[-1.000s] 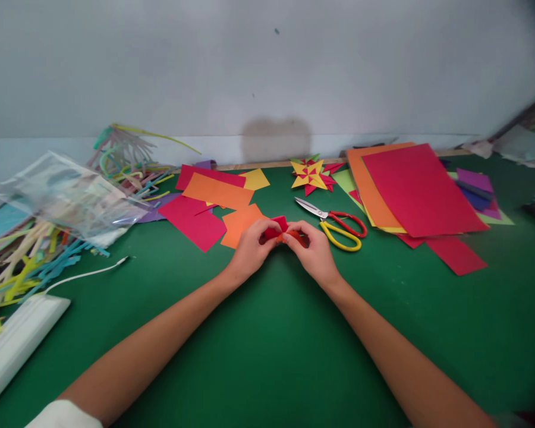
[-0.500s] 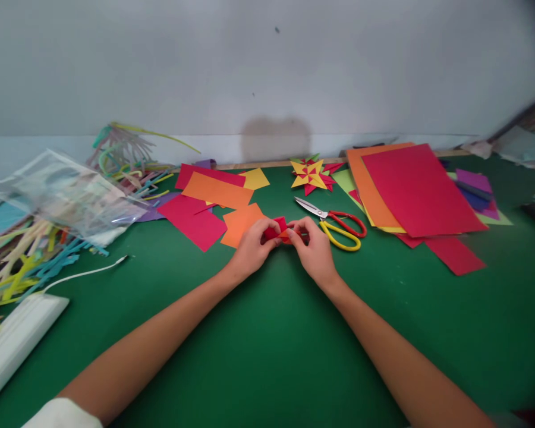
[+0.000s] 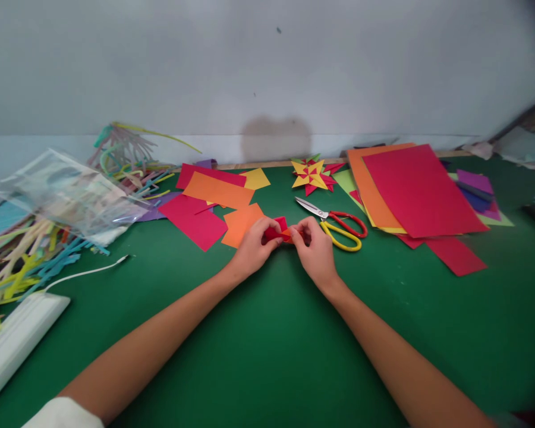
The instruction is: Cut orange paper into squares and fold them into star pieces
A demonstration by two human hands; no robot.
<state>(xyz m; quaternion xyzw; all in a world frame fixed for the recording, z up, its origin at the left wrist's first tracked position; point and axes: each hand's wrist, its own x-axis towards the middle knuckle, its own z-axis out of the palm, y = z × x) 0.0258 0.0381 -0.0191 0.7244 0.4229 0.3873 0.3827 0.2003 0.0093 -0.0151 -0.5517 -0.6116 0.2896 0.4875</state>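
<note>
The left hand (image 3: 254,242) is pinching one end of the folded red paper (image 3: 282,223); the right hand (image 3: 315,248) is gripping the other! Scissors (image 3: 323,214) are lying nearby.

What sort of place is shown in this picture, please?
It looks like a craft table against a wall, though whether at home or in a workshop I cannot tell. The scissors, the star-shaped paper piece and the large coloured sheets on it suggest this.

The fingers (image 3: 270,224) partly hide the folded red paper (image 3: 282,224).
</note>
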